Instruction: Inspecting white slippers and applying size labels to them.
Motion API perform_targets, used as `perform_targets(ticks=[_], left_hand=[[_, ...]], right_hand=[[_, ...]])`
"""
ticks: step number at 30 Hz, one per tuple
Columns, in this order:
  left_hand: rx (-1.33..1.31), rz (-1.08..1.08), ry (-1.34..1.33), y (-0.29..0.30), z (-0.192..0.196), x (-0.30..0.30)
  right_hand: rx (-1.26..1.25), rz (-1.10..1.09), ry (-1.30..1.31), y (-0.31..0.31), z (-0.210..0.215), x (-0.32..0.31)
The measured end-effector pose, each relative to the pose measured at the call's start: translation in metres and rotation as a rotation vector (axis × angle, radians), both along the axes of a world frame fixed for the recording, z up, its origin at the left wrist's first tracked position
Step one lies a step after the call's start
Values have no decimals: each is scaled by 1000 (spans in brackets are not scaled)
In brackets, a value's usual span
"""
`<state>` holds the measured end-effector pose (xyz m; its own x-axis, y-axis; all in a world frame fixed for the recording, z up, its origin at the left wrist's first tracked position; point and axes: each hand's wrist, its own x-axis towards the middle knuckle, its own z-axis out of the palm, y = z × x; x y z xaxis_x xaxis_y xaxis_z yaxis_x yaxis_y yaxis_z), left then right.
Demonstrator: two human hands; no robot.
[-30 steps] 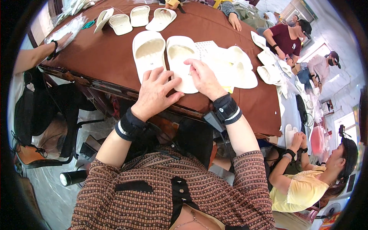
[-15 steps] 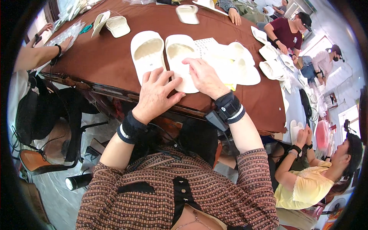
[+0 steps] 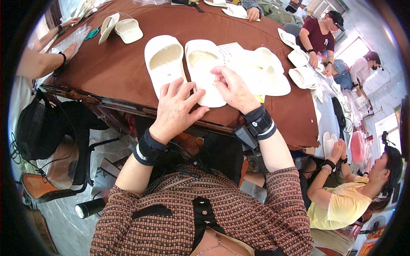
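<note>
Two white slide slippers lie side by side at the table's near edge, toes pointing away from me. The left slipper (image 3: 165,57) carries a small dark printed mark on its insole. My left hand (image 3: 176,106) rests with fingers spread across the heel ends of both. Over the insole of the right slipper (image 3: 203,55) hovers my right hand (image 3: 235,88), thumb and forefinger pinched together; whatever they hold is too small to make out. A white sheet with rows of small marks (image 3: 230,49) lies just beyond, partly under other white slippers (image 3: 273,77).
A brown cloth (image 3: 106,64) covers the table. White slipper pieces (image 3: 129,30) and teal-handled scissors (image 3: 92,34) lie at the far left. More slippers (image 3: 302,77) line the right edge. Co-workers sit around, one in yellow (image 3: 341,200) close on my right.
My right hand has drawn slightly right and its fingers have curled tighter. My left hand stays on the heels. At the far side, a slipper has moved right toward another person's hand.
</note>
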<state>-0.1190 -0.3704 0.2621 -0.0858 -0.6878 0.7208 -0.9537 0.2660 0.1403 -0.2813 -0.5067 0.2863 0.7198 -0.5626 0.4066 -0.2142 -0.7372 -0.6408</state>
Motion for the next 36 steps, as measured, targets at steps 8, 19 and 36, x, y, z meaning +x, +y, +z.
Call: perform_targets(ticks=[8, 19, 36], left_hand=[[-9, 3, -12, -2, 2, -1], [-25, 8, -24, -1, 1, 1], [-44, -23, 28, 0, 0, 4]], right_hand=[[-331, 21, -44, -5, -5, 5], [145, 38, -144, -9, 1, -4], [-247, 214, 319, -12, 27, 39]])
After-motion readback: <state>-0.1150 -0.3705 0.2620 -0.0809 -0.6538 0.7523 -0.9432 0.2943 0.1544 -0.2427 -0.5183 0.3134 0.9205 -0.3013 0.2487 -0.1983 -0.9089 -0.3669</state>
